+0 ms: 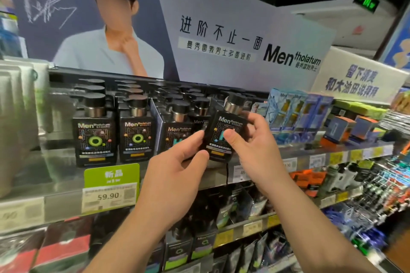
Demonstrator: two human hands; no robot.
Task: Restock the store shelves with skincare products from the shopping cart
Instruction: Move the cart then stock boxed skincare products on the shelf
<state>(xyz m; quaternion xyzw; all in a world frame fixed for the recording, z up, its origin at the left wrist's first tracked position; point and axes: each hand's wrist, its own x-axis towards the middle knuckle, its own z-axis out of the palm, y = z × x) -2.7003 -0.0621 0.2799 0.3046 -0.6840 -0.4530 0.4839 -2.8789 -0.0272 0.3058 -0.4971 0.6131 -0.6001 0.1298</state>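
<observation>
Both hands on one black Mentholatum bottle (pixel 223 133), held tilted in front of the top shelf (pixel 266 157), its base just above the shelf edge.

Left hand (pixel 175 168): fingers curled, thumb (pixel 195 157) and forefinger pinching the bottle's lower left corner.

Right hand (pixel 250 139): thumb laid across the label front, remaining fingers wrapped round the bottle's right side. Firm grasp, not relaxed.

Bottle: dark cap over a silver collar, cap leaning right. Thin black cord (pixel 227 173) hangs below its base; what it is attached to cannot be told.

Counts, relative to the held bottle:
- Left of it, front row on the shelf: two black bottles with green ring labels (pixel 94 133), upright, side by side.
- Directly left and touching or nearly so: one blue-label bottle (pixel 175 131), partly hidden by the left hand. One more stands just behind it.
- Behind: several further rows of dark caps; number not countable.
- Right of it: blue boxed products (pixel 297 113), at least four, upright in a row.

Below and left of the held bottle: green tag (pixel 112 176) on the shelf edge, price label 59.90 (pixel 108 196) under it.

Above: Mentholatum banner (pixel 244 35).
</observation>
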